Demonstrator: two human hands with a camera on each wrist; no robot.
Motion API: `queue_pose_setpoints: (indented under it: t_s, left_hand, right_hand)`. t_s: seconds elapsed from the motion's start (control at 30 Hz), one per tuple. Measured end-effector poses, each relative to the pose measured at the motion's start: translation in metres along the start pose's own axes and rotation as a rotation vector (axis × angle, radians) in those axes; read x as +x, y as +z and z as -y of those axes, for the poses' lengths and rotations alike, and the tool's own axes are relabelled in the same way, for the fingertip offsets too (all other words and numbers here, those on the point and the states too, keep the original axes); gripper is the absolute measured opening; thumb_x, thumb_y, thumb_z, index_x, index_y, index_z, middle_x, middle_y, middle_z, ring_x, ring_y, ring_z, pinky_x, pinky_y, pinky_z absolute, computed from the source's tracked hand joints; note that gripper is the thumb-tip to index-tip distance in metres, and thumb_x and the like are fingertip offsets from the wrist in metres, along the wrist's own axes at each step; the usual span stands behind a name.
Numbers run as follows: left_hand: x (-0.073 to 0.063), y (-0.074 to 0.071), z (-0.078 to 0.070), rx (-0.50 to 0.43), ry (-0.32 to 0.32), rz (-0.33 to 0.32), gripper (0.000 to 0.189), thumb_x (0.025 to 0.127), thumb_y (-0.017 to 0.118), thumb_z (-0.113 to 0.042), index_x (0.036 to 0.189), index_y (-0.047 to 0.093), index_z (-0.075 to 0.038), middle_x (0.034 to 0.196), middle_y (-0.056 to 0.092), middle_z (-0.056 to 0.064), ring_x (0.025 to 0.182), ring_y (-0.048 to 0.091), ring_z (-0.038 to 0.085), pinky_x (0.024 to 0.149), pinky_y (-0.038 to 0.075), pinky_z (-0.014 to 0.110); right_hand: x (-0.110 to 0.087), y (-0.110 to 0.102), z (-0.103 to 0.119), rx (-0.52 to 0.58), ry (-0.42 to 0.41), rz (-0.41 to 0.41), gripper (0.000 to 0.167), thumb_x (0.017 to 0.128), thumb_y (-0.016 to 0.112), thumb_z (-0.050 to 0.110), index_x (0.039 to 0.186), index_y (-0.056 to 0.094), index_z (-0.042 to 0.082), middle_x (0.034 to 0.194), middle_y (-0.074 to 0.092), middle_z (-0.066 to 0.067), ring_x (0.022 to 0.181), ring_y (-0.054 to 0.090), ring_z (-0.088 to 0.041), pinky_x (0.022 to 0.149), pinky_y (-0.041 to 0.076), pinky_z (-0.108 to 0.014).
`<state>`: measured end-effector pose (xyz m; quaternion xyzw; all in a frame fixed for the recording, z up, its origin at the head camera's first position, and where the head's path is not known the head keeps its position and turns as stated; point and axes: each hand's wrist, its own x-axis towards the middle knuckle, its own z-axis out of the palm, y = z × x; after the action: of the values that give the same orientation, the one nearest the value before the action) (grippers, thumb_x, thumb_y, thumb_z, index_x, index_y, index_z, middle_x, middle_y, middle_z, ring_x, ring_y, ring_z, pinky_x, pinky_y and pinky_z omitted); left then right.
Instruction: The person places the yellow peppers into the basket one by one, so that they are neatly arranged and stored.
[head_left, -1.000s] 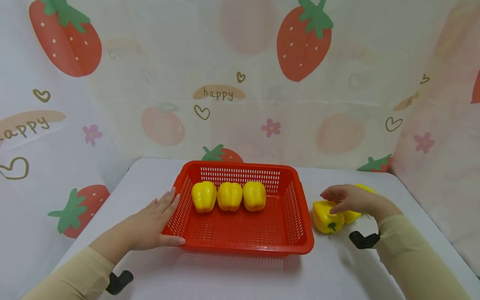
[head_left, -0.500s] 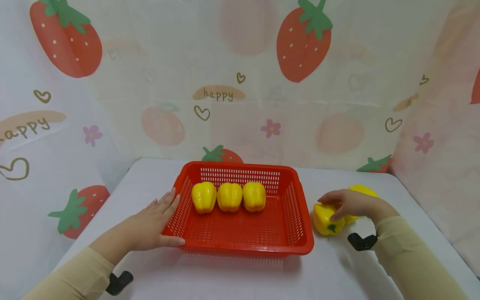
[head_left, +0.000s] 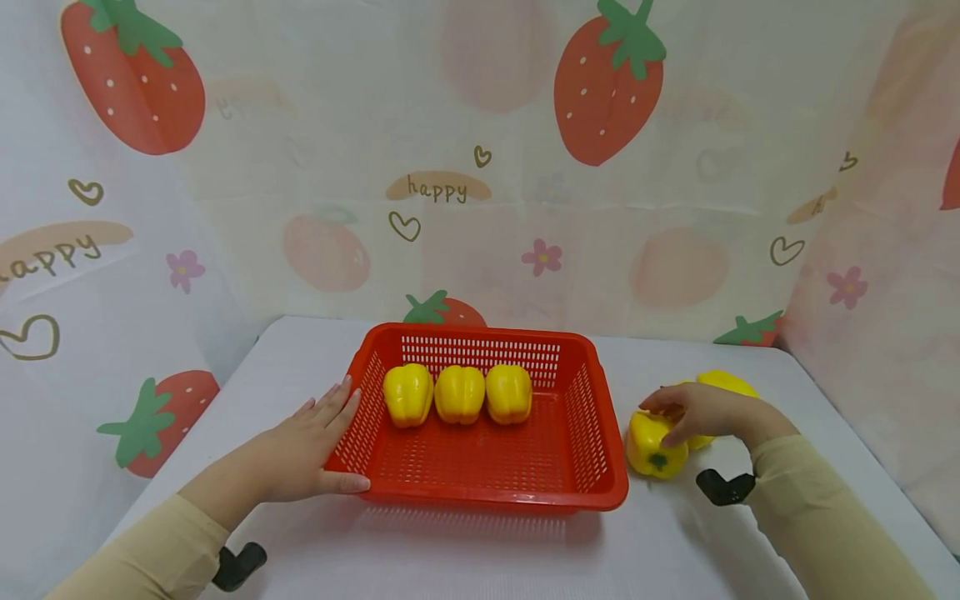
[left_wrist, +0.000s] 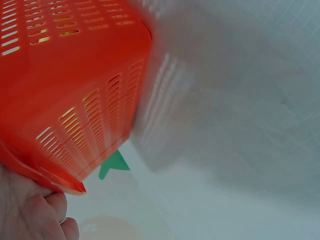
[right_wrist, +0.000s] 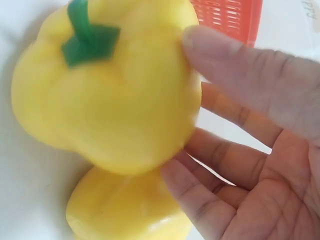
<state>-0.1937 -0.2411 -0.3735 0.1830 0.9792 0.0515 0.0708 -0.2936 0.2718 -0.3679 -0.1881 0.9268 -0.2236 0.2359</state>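
A red plastic basket (head_left: pixel 495 500) stands mid-table, with three yellow bell peppers (head_left: pixel 460 395) in a row toward its back wall. My left hand (head_left: pixel 296 454) rests on the basket's left rim, fingers extended along it; in the left wrist view part of that hand (left_wrist: pixel 30 210) shows at the rim. To the right of the basket, my right hand (head_left: pixel 708 414) holds a yellow bell pepper (head_left: pixel 657 448) between thumb and fingers. Its green stem (right_wrist: pixel 91 45) shows up close in the right wrist view, where another yellow pepper (right_wrist: pixel 125 210) lies against it.
Behind the right hand lies a further yellow pepper (head_left: pixel 726 382), partly covered by the hand. A white cloth covers the table (head_left: pixel 450 562). A strawberry-print curtain (head_left: pixel 480 250) closes off the back and both sides.
My right hand has lowered onto the near pepper and taken hold of it. That pepper has tilted and shifted slightly toward me. The left hand and basket stay put.
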Motion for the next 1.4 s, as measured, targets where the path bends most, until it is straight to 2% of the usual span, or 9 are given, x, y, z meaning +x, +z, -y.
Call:
queue_pose_setpoints:
  t_s: [0.2,0.43,0.6,0.77,0.93,1.17,1.3,1.4]
  left_hand:
    - [-0.001,-0.001,-0.002,0.001,0.001,0.002,0.119,0.063,0.047,-0.081,0.146,0.013,-0.003,0.152,0.007,0.016,0.138,0.01,0.034,0.108,0.016,0.053]
    - [-0.001,0.0,-0.001,-0.002,-0.006,0.003,0.12,0.062,0.048,-0.082,0.146,0.014,-0.003,0.152,0.008,0.016,0.138,0.011,0.034,0.108,0.017,0.053]
    - [-0.001,0.0,-0.001,-0.007,-0.009,0.003,0.12,0.062,0.048,-0.082,0.146,0.014,-0.003,0.152,0.008,0.016,0.138,0.011,0.033,0.108,0.017,0.053]
    - [0.0,0.0,0.0,-0.01,-0.012,0.003,0.12,0.062,0.048,-0.082,0.146,0.013,-0.004,0.152,0.008,0.016,0.138,0.011,0.033,0.108,0.018,0.053]
    - [0.0,0.0,0.0,-0.01,-0.015,0.005,0.12,0.062,0.048,-0.082,0.146,0.013,-0.004,0.152,0.008,0.015,0.138,0.01,0.033,0.108,0.018,0.053]
    - [0.0,0.0,0.0,-0.009,-0.015,0.006,0.12,0.062,0.048,-0.082,0.146,0.013,-0.004,0.152,0.007,0.015,0.138,0.01,0.033,0.108,0.018,0.053]
    - [-0.001,0.0,0.0,-0.005,-0.012,0.005,0.12,0.062,0.047,-0.082,0.146,0.013,-0.004,0.152,0.007,0.015,0.139,0.01,0.033,0.108,0.018,0.052]
    - [-0.001,0.0,0.0,-0.005,-0.011,0.006,0.12,0.062,0.047,-0.082,0.146,0.013,-0.004,0.153,0.007,0.015,0.139,0.009,0.033,0.108,0.018,0.052]
  right_hand:
    - [-0.005,0.0,0.002,-0.005,0.068,0.006,0.057,0.071,0.078,0.027,0.122,0.057,0.012,0.117,0.058,-0.007,0.106,0.051,-0.025,0.091,0.042,-0.05]
    - [-0.014,0.0,0.003,-0.054,0.061,0.016,0.06,0.072,0.076,0.03,0.123,0.055,0.008,0.112,0.058,-0.009,0.102,0.05,-0.028,0.089,0.04,-0.053]
    - [-0.016,0.005,0.004,-0.068,0.091,0.028,0.064,0.071,0.076,0.033,0.127,0.053,0.012,0.096,0.056,-0.005,0.091,0.048,-0.023,0.079,0.042,-0.043]
    - [-0.017,0.009,0.005,-0.06,0.088,0.037,0.062,0.071,0.077,0.03,0.126,0.054,0.013,0.085,0.052,-0.003,0.084,0.046,-0.02,0.071,0.039,-0.033]
    - [-0.021,0.011,0.005,-0.062,0.089,0.033,0.049,0.071,0.078,0.025,0.114,0.058,0.011,0.08,0.051,-0.003,0.082,0.046,-0.019,0.07,0.038,-0.034]
    - [-0.023,0.017,0.002,-0.037,0.157,0.071,0.036,0.071,0.077,0.032,0.087,0.056,0.009,0.075,0.051,-0.002,0.072,0.048,-0.018,0.065,0.04,-0.03]
    - [-0.024,0.022,0.001,0.029,0.203,0.115,0.035,0.074,0.074,0.036,0.078,0.057,0.007,0.067,0.05,-0.002,0.064,0.048,-0.016,0.061,0.041,-0.027]
    - [-0.024,0.025,0.001,0.039,0.217,0.125,0.035,0.075,0.073,0.039,0.075,0.06,0.006,0.066,0.052,-0.002,0.062,0.048,-0.015,0.06,0.042,-0.026]
